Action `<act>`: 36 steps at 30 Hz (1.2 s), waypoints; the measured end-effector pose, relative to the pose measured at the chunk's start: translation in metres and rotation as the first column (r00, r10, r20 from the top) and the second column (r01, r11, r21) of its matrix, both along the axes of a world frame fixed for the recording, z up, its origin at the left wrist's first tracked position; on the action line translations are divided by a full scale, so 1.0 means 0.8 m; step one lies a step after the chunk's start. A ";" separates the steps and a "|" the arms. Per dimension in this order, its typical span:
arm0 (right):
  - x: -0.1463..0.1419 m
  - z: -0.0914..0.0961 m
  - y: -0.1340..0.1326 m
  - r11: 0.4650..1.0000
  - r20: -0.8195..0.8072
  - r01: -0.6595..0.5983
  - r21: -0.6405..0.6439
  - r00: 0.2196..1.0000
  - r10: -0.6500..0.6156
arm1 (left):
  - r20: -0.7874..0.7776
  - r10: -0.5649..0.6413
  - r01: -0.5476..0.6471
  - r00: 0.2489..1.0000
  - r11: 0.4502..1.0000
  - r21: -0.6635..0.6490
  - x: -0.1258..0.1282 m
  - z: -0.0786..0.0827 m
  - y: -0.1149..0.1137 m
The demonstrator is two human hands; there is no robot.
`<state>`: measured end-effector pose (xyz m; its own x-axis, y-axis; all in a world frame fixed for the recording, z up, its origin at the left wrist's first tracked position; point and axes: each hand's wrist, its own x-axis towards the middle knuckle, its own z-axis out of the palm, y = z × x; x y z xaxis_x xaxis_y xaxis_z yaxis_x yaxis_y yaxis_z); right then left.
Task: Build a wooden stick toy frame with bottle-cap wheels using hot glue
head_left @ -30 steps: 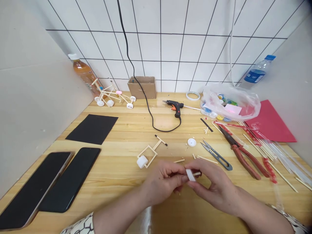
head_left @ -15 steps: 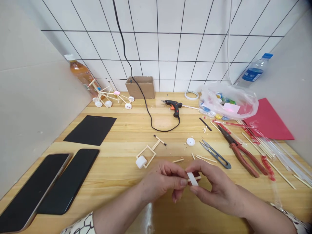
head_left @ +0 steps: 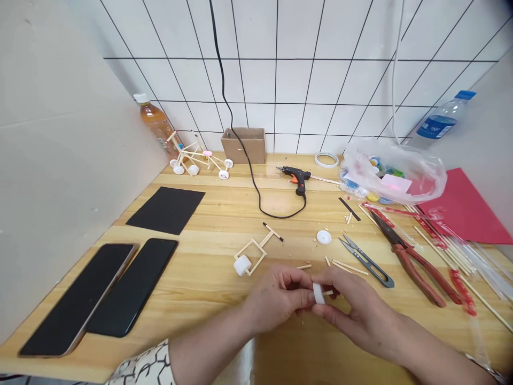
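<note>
Close in front of me, my left hand [head_left: 276, 298] pinches a thin wooden stick [head_left: 328, 293] whose other end pokes out to the right of a white bottle cap [head_left: 318, 293]. The fingertips and thumb of my right hand [head_left: 358, 313] grip the cap's rim from the right. Left fingers cover the near part of the stick. Just beyond my left hand lies a small stick frame [head_left: 259, 255], with a white cap wheel [head_left: 242, 265] at one corner and a black-tipped T-shaped end. Another white cap [head_left: 324, 237] lies flat farther off.
Snips [head_left: 367, 262], pliers [head_left: 412, 259] and loose sticks [head_left: 350, 267] lie to the right. A glue gun [head_left: 295, 176] rests farther back, its cord [head_left: 276, 215] looping forward. Two phones [head_left: 132, 286], black paper [head_left: 166, 209] and a stick model [head_left: 196, 158] are left. Behind stands a cardboard box [head_left: 243, 147].
The view has shifted, so the table things appear farther right. Between my hands the white cap has turned more upright around the stick; both hands keep their hold.
</note>
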<state>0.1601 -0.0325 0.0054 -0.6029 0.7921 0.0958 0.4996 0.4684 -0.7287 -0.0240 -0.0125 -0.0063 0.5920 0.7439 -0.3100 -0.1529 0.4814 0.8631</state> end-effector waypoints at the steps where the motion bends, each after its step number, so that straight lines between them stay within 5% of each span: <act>1: 0.000 0.001 0.000 1.000 0.001 -0.004 -0.004 1.000 0.004 | 0.001 -0.003 0.003 1.000 1.000 -0.011 0.000 -0.001 0.000; 24: 0.002 0.024 -0.002 0.997 -0.050 0.017 -0.078 0.999 -0.021 | 0.143 -0.045 0.062 0.989 0.992 -0.114 -0.001 0.000 -0.001; 32: -0.002 0.023 0.002 0.996 0.059 -0.035 0.083 0.998 0.030 | 0.062 0.001 0.002 0.998 0.998 -0.055 0.002 -0.002 0.000; 36: -0.006 0.006 -0.001 0.955 -0.003 0.184 0.234 0.982 -0.189 | 0.014 0.114 -0.113 0.993 0.992 -0.058 0.005 0.002 -0.001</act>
